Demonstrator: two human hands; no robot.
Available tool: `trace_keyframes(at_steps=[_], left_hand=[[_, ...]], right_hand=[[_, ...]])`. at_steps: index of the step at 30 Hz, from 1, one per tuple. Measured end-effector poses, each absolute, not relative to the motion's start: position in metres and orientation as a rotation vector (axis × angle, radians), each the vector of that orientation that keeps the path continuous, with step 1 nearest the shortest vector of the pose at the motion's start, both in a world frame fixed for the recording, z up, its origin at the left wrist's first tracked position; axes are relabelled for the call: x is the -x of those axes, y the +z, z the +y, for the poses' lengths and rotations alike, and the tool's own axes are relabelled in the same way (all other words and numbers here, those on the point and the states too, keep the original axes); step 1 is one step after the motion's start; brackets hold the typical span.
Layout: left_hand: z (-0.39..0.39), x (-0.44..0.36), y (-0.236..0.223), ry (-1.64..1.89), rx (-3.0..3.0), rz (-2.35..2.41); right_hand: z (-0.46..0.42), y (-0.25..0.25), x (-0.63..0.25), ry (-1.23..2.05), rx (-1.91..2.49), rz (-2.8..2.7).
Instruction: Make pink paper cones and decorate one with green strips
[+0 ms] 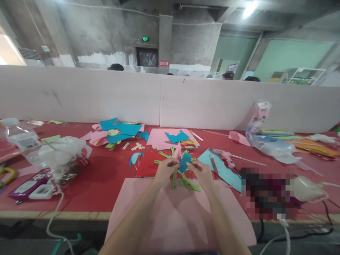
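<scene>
Between my two hands is a small blue paper piece (185, 162), raised over the table. My left hand (166, 170) pinches its left side, close to a pointed pink paper piece (177, 151) that sticks up beside the fingertips. On the other side, my right hand (203, 170) has thumb and fingers closed on the blue paper's right edge. Green strips with dark writing (174, 180) fan out around and below the fingers. They lie over a red sheet (148, 165) and a large pink sheet (175, 219). My fingers hide the middle of the fan.
A pink glue gun (226, 158) rests on light blue paper (233, 179) at the right. Yellow-handled scissors (190, 143) and cut blue paper (175, 136) lie behind my hands. At left are a plastic bottle (20, 138) and a plastic bag (62, 152). A white partition (119, 95) stands behind.
</scene>
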State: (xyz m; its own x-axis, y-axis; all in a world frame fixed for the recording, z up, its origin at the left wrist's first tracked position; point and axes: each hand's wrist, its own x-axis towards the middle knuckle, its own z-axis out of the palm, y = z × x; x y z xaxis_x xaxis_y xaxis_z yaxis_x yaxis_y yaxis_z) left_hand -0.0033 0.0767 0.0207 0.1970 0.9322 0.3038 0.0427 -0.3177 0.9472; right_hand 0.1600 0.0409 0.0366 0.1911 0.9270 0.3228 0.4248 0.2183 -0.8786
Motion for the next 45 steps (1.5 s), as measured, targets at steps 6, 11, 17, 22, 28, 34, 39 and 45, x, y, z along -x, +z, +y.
trace_keyframes(at_steps=[6,11,17,22,28,34,39,45], left_hand=[[0.064,0.010,0.060,1.141,-2.136,1.029],[0.064,0.017,0.098,1.010,-2.617,1.014],[0.074,0.019,0.120,0.962,-2.684,0.973],[0.085,0.022,0.130,1.001,-2.657,1.057],[0.110,0.029,0.138,1.034,-2.696,1.046],[0.119,0.032,0.149,1.029,-2.889,1.004],[0.121,0.030,0.164,1.125,-3.054,1.106],[0.133,0.026,0.149,0.922,-3.057,1.138]], right_hand=[[0.026,0.082,-0.184,0.141,1.303,-1.708],[0.028,0.114,-0.184,0.145,1.135,-2.050],[0.053,0.128,-0.179,0.105,1.230,-2.193],[0.076,0.137,-0.176,0.298,1.177,-2.184],[0.093,0.145,-0.170,0.295,1.165,-2.158],[0.095,0.150,-0.166,0.123,1.086,-2.083],[0.093,0.156,-0.160,0.021,1.077,-1.963],[0.113,0.131,-0.166,0.153,1.133,-1.983]])
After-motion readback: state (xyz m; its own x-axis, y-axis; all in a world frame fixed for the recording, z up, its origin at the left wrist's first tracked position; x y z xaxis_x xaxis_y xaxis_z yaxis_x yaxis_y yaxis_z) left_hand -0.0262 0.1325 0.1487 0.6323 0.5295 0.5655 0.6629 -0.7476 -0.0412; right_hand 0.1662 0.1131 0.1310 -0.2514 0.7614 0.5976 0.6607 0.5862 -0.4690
